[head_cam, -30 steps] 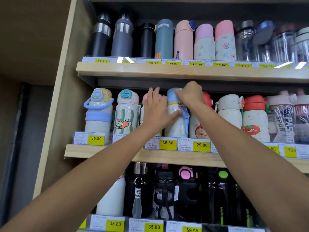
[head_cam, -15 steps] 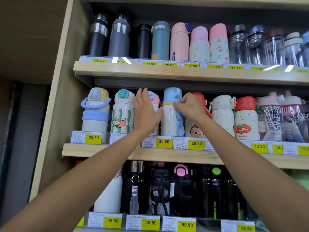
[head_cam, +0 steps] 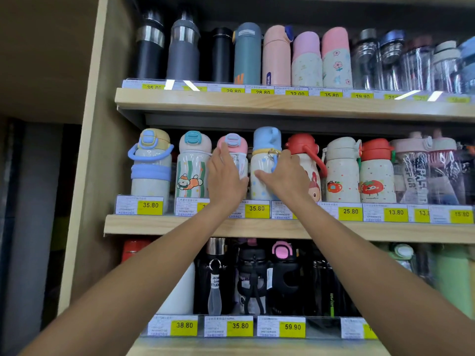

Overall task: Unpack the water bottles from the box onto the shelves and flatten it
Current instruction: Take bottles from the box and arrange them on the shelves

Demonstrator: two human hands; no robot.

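On the middle shelf [head_cam: 257, 228] stands a row of children's water bottles. My right hand [head_cam: 285, 179] holds the blue-lidded bottle [head_cam: 266, 142]: the thumb lies across its front and the fingers reach up along its right side, next to the red-lidded bottle [head_cam: 300, 145]. With straight fingers, my left hand [head_cam: 226, 177] rests against the front of the pink-lidded bottle [head_cam: 232, 143] just to the left. No box shows in the head view.
Flasks and clear bottles fill the upper shelf [head_cam: 282, 104]; dark bottles stand on the lower shelf [head_cam: 257, 345]. Yellow price tags [head_cam: 257, 209] line every shelf edge. The wooden side panel [head_cam: 95, 176] bounds the shelves on the left.
My right hand let go of the blue bottle's strap ring and slid down onto the bottle's body. My left hand shifted left from the blue bottle onto the pink-lidded one.
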